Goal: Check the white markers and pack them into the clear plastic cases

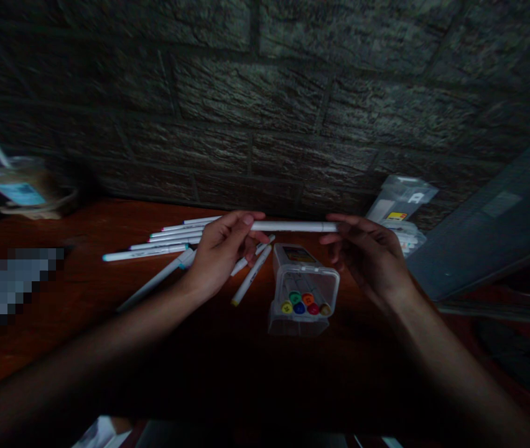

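Note:
A white marker (288, 226) is held level between my two hands, above the table. My left hand (221, 252) pinches its left end between thumb and fingers. At the right end, the fingers of my right hand (372, 252) close round the tip, so that end is hidden. Below the marker, a clear plastic case (306, 274) lies on its side, its mouth facing me. Inside show several markers with coloured ends (298, 302), among them yellow, green, blue, orange and red. Loose white markers (252, 277) lie beside and beneath my left hand.
More white markers (167, 238) lie in a row at the left. A second clear case (402, 199) stands by the wall at right. A plastic cup with a straw (20, 183) sits at far left. A grey panel (493, 218) bounds the right side; a brick wall (265, 112) stands behind.

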{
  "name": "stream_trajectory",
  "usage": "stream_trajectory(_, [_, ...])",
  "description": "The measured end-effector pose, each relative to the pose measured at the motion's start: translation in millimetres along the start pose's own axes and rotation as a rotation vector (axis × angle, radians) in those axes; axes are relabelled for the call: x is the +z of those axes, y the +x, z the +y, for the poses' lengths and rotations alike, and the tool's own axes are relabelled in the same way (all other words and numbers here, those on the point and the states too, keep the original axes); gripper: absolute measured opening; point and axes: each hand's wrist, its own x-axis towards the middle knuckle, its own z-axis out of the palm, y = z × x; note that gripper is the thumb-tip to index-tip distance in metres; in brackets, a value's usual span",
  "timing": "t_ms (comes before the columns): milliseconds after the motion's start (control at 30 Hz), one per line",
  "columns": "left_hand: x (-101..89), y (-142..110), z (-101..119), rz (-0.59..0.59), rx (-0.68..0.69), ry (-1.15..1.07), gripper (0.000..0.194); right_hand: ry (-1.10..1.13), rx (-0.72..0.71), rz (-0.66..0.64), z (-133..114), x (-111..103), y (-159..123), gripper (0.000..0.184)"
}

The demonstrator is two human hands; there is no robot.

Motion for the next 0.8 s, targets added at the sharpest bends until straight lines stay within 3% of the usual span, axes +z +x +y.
stream_trajectory(467, [1.8, -6, 3, -0.046, 0.080, 0.288, 0.011, -0.215, -0.136, 0.021, 10, -1, 1, 0.024])
stream_trajectory(800, [4.0, -7, 5, -0.042, 0.130, 0.370, 0.013, -0.222, -0.144, -0.006, 11, 3, -1, 0.023])
